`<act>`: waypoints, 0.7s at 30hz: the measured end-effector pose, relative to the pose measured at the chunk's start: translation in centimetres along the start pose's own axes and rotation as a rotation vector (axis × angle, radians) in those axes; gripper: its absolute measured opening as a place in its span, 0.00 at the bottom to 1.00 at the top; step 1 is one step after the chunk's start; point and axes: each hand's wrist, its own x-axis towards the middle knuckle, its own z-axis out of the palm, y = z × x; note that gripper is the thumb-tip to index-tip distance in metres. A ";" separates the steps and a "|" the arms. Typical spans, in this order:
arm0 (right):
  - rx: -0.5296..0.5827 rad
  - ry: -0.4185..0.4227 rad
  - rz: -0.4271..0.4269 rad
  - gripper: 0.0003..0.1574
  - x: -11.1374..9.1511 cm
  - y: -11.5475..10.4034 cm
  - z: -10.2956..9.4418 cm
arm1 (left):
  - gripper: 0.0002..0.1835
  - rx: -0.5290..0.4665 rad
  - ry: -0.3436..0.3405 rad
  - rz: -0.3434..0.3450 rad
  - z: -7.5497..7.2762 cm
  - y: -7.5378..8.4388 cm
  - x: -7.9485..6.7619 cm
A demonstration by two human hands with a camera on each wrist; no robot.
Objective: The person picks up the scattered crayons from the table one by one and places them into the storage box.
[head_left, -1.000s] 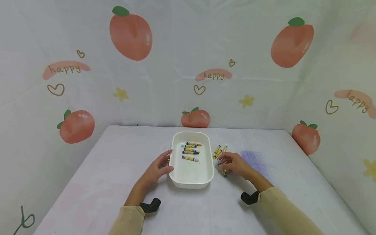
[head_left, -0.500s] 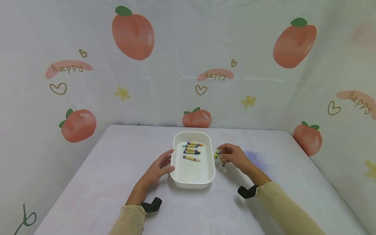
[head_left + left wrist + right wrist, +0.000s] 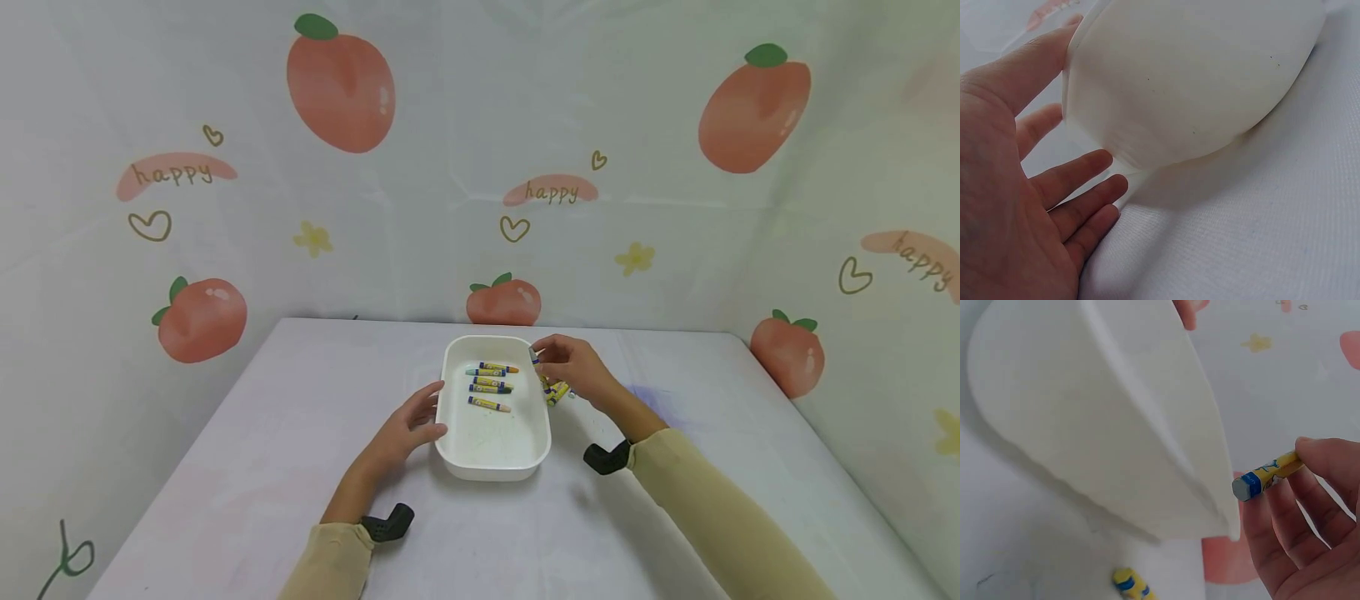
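A white plastic tray holds several crayons in yellow-and-blue wrappers, among them an orange crayon, a dark one and, lower down, a peach one. My left hand touches the tray's left side with fairly straight fingers; in the left wrist view the thumb is at the rim and fingertips are against the outer wall. At the tray's upper right edge, my right hand pinches a crayon between thumb and fingers, its greyish end pointing out.
More loose crayons lie on the table right of the tray, partly behind my right hand. A purple smudge marks the white tablecloth. A printed fabric backdrop hangs behind the table.
My right hand has taken a crayon from beside the tray and moved it up and left to the tray's upper right edge. The left hand stays at the tray.
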 end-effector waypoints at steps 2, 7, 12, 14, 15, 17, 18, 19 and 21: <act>-0.026 -0.010 -0.002 0.20 0.5 -0.5 0.3 | 0.36 0.003 0.003 -0.005 0.0 -0.1 0.1; -0.088 -0.041 -0.013 0.18 1.9 -1.3 1.1 | 0.37 -0.011 0.011 -0.016 0.1 -0.1 0.2; -0.202 -0.079 -0.025 0.16 3.4 -1.8 1.9 | 0.37 -0.010 0.017 -0.018 0.1 0.0 0.1; -0.266 -0.093 -0.033 0.16 3.9 -2.0 2.3 | 0.36 -0.001 0.013 -0.016 0.1 0.0 0.1; -0.290 -0.099 -0.031 0.16 4.1 -2.0 2.5 | 0.36 0.000 0.010 -0.012 0.0 0.0 0.1; -0.340 -0.113 -0.026 0.15 4.5 -2.0 2.9 | 0.36 -0.002 0.003 -0.008 0.0 -0.1 0.1; -0.364 -0.121 -0.022 0.15 4.7 -2.0 3.1 | 0.36 -0.005 0.001 -0.006 0.0 -0.1 0.0; -0.386 -0.129 -0.019 0.15 4.8 -2.0 3.2 | 0.36 -0.008 -0.001 -0.004 0.0 -0.1 0.1; -0.421 -0.150 -0.012 0.15 5.2 -2.0 3.6 | 0.36 -0.010 -0.002 -0.003 -0.1 -0.1 0.1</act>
